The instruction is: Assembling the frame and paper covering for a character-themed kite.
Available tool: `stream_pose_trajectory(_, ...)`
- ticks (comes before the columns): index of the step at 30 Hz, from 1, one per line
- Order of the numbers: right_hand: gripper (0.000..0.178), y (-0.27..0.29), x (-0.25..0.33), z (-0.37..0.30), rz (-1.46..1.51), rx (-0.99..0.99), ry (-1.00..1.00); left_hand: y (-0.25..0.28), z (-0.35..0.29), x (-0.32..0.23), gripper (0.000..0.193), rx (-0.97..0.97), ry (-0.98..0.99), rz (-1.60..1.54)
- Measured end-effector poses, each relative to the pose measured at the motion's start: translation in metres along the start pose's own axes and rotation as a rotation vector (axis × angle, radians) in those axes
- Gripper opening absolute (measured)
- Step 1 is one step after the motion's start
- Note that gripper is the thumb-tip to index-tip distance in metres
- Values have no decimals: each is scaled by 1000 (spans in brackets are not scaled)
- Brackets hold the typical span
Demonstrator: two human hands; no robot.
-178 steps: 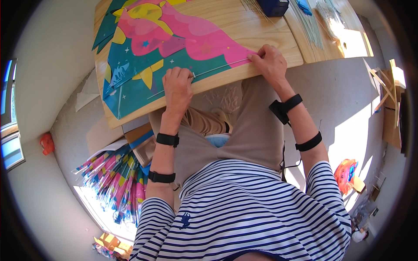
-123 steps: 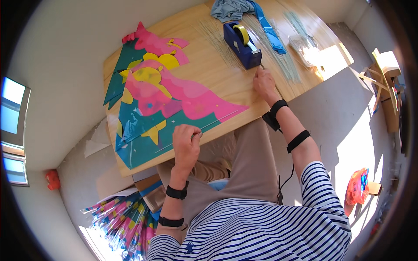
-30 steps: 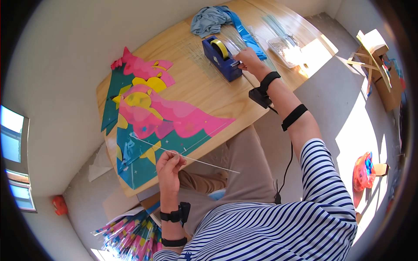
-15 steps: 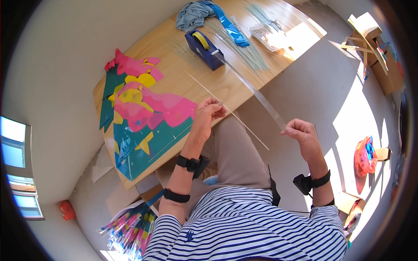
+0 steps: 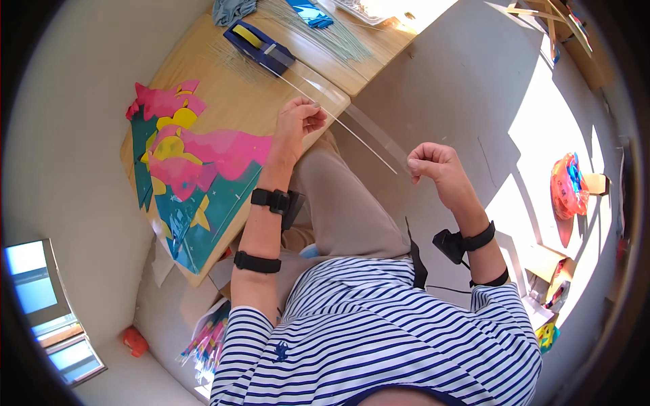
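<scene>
My left hand (image 5: 296, 128) is closed in a pinch around a thin white rod (image 5: 365, 145), which slants across the table edge. The rod's far end is near the blue tape dispenser (image 5: 252, 49) with its yellow core. From the dispenser a long strip of clear tape (image 5: 374, 127) stretches out beside the rod. Its loose end is pinched in my right hand (image 5: 437, 169), over the floor. Rod and tape run almost side by side; whether they touch I cannot tell. Left of my left hand, pink, yellow and green cut sheets (image 5: 233, 150) lie on the wooden table (image 5: 237, 101).
Several thin rods (image 5: 332, 39) and a shiny blue strip (image 5: 310, 13) lie on the far table part. A grey-blue cloth (image 5: 232, 11) is at the far edge. On the floor right are a red plastic bag (image 5: 565, 189) and a cardboard box (image 5: 545, 264); colourful pieces (image 5: 210, 338) are lower left.
The view has shifted, so the table sits farther up and left. My left hand has brought the rod closer to the stretched tape. My right hand still pinches the tape end.
</scene>
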State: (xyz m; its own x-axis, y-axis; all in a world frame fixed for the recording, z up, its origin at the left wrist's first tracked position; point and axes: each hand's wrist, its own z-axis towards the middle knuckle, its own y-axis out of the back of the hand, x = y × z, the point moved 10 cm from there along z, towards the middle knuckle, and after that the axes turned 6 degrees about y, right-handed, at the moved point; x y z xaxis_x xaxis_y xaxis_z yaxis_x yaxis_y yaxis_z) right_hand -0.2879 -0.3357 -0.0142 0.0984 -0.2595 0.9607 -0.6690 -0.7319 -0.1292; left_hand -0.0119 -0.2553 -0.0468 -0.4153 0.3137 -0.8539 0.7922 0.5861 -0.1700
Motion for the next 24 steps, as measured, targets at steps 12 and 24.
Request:
stream_pose_trajectory(12, 6, 9, -12, 3, 55, 4, -15, -16, 3, 0, 5, 10, -4, 17)
stream_pose_trajectory(24, 2, 11, -19, 11, 70, -19, -49, 87, 26, -18, 7, -194, -36, 82)
